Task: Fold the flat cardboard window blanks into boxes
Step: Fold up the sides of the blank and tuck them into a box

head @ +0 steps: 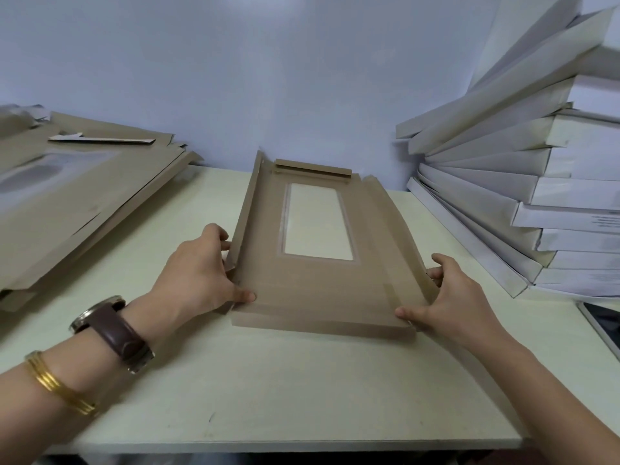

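A brown cardboard blank [318, 290] is seen lying at the middle of a pale table [302, 391]. Its long axis runs from the table's near edge towards the far edge, where a blue-grey wall [268, 78] stands. A rectangular window [317, 221] is cut in the far half of the blank, with its length along the same axis.

The left flap [246, 209] is raised almost upright. The right flap [396, 223] is lifted only partly and leans outward. A short flap [312, 169] at the far end is folded over on itself.

The blank is gripped at its near-left corner by the left hand [198, 273], with the thumb pressed on the panel and the fingers curled round the outside of the left flap. The near-right corner is gripped by the right hand [449, 297], with the thumb laid on top and the fingers tucked behind the right flap.

A brown-strapped watch [110, 330] and gold bangles [57, 384] are worn on the left wrist.

A pile of flat blanks [73, 203] is spread along the table's left edge. A leaning stack of folded boxes [536, 162] is set at the far-right corner.
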A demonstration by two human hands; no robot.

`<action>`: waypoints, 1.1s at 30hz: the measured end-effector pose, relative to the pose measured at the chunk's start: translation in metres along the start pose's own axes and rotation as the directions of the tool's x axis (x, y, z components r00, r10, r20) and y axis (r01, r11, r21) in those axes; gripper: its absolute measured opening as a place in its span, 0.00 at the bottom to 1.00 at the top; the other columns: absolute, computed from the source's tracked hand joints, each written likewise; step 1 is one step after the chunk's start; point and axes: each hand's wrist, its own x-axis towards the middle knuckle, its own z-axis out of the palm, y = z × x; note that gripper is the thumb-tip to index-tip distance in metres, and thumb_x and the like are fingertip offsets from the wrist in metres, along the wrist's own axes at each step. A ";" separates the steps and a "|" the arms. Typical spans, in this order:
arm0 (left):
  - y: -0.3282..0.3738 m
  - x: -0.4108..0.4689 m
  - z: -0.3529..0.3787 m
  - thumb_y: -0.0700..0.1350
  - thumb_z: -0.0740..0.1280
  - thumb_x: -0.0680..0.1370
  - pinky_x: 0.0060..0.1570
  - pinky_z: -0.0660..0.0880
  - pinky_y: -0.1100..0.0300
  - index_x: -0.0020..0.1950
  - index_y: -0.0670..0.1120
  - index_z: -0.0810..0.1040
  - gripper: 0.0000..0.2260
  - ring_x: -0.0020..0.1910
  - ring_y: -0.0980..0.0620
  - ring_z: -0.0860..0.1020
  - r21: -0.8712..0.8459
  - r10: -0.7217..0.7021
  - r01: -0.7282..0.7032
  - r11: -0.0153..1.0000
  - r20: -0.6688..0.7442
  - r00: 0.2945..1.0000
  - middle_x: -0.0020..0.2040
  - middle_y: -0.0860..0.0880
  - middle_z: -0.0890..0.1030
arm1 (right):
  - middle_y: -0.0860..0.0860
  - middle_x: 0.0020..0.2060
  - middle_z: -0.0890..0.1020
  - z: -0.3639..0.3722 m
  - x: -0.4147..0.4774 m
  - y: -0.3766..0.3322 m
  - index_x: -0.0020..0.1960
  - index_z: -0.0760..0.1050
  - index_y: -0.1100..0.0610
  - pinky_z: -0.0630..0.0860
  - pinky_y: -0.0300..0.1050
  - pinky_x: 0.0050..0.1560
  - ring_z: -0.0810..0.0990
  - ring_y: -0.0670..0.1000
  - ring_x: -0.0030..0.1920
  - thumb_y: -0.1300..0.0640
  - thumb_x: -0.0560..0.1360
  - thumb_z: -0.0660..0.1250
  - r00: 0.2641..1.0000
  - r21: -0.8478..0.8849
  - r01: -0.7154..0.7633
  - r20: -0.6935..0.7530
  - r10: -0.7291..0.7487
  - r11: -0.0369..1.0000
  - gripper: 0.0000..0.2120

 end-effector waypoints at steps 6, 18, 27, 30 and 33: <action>-0.002 0.003 -0.001 0.50 0.85 0.55 0.48 0.70 0.58 0.67 0.46 0.67 0.45 0.52 0.51 0.75 -0.061 -0.083 0.085 0.995 0.029 0.996 0.53 0.55 0.73 | 0.53 0.53 0.78 0.000 0.001 -0.001 0.58 0.67 0.60 0.68 0.46 0.42 0.75 0.54 0.50 0.48 0.56 0.84 0.990 -0.024 -0.137 0.026 0.137 0.990 0.40; 0.000 0.003 -0.005 0.51 0.82 0.61 0.56 0.73 0.52 0.65 0.52 0.73 0.35 0.56 0.49 0.75 0.061 -0.006 0.000 0.998 0.096 0.995 0.61 0.53 0.75 | 0.46 0.46 0.74 -0.001 0.002 -0.003 0.56 0.71 0.54 0.75 0.44 0.47 0.76 0.51 0.50 0.59 0.56 0.84 0.994 0.157 -0.086 0.073 0.075 0.984 0.34; 0.004 0.004 -0.007 0.57 0.73 0.67 0.53 0.70 0.57 0.65 0.57 0.73 0.26 0.59 0.49 0.71 0.290 0.061 -0.130 0.948 0.234 0.970 0.57 0.51 0.71 | 0.47 0.53 0.72 0.000 -0.001 -0.007 0.63 0.75 0.52 0.70 0.43 0.56 0.72 0.52 0.59 0.56 0.67 0.76 0.981 -0.106 0.106 0.174 -0.087 0.989 0.25; 0.005 0.005 -0.005 0.58 0.70 0.69 0.54 0.68 0.58 0.67 0.57 0.70 0.27 0.59 0.47 0.67 0.355 0.028 -0.124 0.927 0.265 0.964 0.57 0.50 0.65 | 0.49 0.54 0.75 0.000 -0.002 -0.007 0.65 0.75 0.52 0.70 0.48 0.61 0.71 0.56 0.61 0.54 0.70 0.72 0.970 -0.162 0.131 0.226 -0.093 0.978 0.23; 0.008 0.005 -0.006 0.58 0.69 0.70 0.51 0.70 0.57 0.67 0.56 0.70 0.26 0.56 0.46 0.70 0.370 -0.008 -0.106 0.923 0.294 0.956 0.54 0.48 0.63 | 0.52 0.54 0.77 0.000 -0.003 -0.007 0.64 0.76 0.50 0.69 0.48 0.60 0.70 0.56 0.61 0.52 0.72 0.69 0.964 -0.197 0.136 0.252 -0.084 0.971 0.20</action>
